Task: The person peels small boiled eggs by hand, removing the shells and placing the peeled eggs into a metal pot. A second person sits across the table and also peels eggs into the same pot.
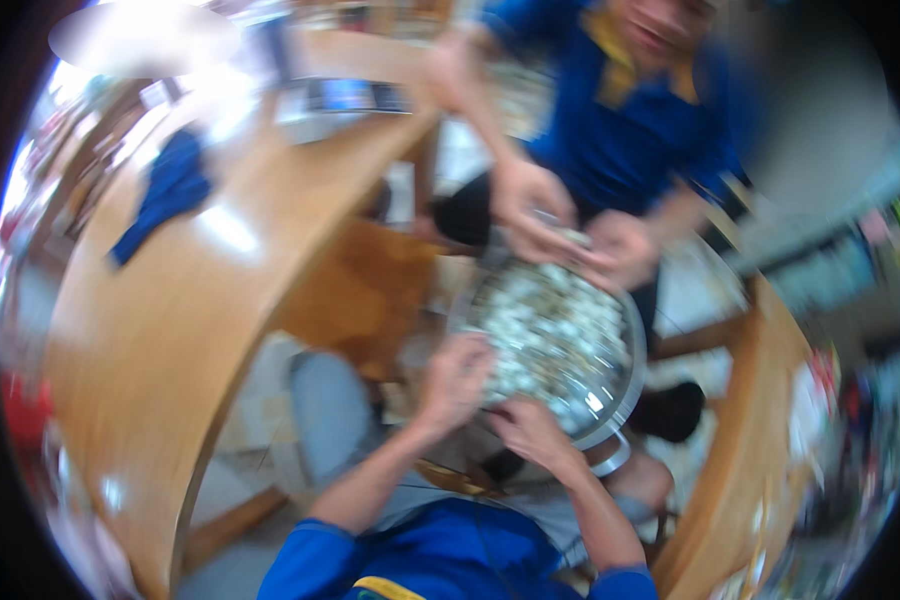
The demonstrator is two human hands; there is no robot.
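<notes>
A wide round metal bowl [625,405] holds a heap of small whitish pieces [545,325], too blurred to name, with some brownish bits among them. At its left rim is my left hand [456,382], fingers curled together beside the heap. My right hand [532,432] is at the near rim, its fingers bent in a pinch. Whatever either hand holds is too small and smeared to make out. Across the bowl, a co-worker in a blue shirt has a left hand [625,248] and a right hand [532,205] close together over the far rim.
A curved wooden table [170,350] runs along the left, with a dark blue cloth [170,190] on it and a device with a lit screen [348,96] at its far end. Another wooden piece of furniture [745,440] stands at the right. An orange-brown chair [355,290] is beside the table.
</notes>
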